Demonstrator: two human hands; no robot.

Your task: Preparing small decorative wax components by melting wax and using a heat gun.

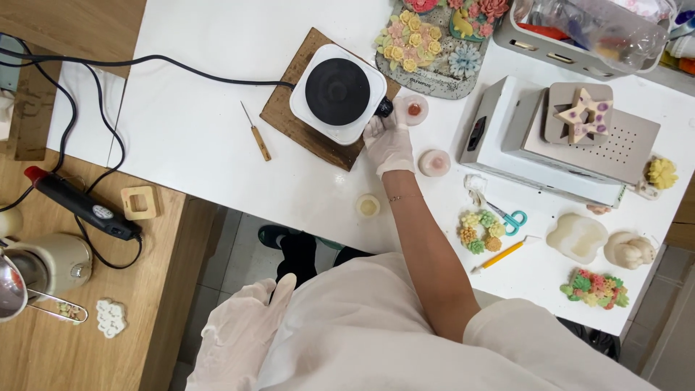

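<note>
1. A white worktable is seen from above, with a wooden side bench at the left and tiled floor below.
2. A small white electric hotplate with a black round top stands on a brown wooden board near the table's middle.
3. The right hand, gloved in white, is laid against the hotplate's right front corner, its fingers closed round the small black control knob.
4. The left hand, also gloved, rests against the white apron with its fingers loose and nothing held.
5. Just beside the knob sits a small clear cup with a red centre; a pinkish round piece and a pale yellow one lie near the forearm.
6. A wooden-handled awl lies left of the board; a black heat gun lies on the bench.
7. The knob is judged best turned by the fingertips only, in small steps, with the palm kept off the plate's top and the wrist clear of the nearby cup.
</note>
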